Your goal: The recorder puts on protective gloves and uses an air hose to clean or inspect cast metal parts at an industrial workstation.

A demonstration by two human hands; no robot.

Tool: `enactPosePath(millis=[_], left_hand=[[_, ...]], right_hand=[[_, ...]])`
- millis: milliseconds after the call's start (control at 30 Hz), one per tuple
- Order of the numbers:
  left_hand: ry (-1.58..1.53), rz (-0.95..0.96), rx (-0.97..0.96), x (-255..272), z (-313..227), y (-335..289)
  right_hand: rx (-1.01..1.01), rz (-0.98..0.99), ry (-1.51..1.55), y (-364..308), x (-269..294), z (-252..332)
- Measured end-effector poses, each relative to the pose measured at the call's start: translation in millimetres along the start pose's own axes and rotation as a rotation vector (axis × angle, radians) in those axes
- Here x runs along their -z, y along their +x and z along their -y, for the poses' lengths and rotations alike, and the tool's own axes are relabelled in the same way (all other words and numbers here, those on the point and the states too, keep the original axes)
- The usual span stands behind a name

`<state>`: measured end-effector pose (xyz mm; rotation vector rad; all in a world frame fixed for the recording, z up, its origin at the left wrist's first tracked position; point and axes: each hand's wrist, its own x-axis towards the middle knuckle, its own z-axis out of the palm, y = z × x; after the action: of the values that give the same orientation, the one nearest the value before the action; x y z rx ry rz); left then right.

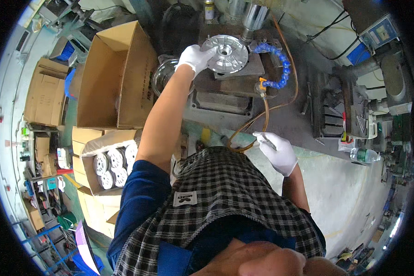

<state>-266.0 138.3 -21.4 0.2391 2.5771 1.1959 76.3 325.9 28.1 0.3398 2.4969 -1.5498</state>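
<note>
My left hand (196,59), in a white glove, reaches forward and grips the left rim of a round, ribbed metal cover (232,60). The thumb lies over its top face. A hole goes through the hub at the cover's middle, and the cover lies on a flat metal block (246,71) of the machine. Just above its right edge hangs a shiny machine spindle (254,20). My right hand (278,152), also gloved, is held near my waist with its fingers bent together; whatever they may pinch is too small to make out.
A blue segmented coolant hose (285,69) curves at the cover's right, with an orange valve (262,85) at its base. Left stand a tall open carton (101,83) and a box of round metal parts (117,158). A glass-like round bowl (163,78) sits beside my left wrist.
</note>
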Motion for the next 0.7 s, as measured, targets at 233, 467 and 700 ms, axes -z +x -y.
enactPosePath(millis=[233, 467, 700], left_hand=[[-0.013, -0.019, -0.013, -3, 3, 0], [-0.060, -0.005, 0.003, -3, 4, 0], [-0.084, 0.007, -0.013, -8, 12, 11]], right_hand=[[0.032, 0.054, -0.012, 2, 3, -8], [0.061, 0.033, -0.069, 0, 6, -12], [0.037, -0.047, -0.089, -3, 7, -20]])
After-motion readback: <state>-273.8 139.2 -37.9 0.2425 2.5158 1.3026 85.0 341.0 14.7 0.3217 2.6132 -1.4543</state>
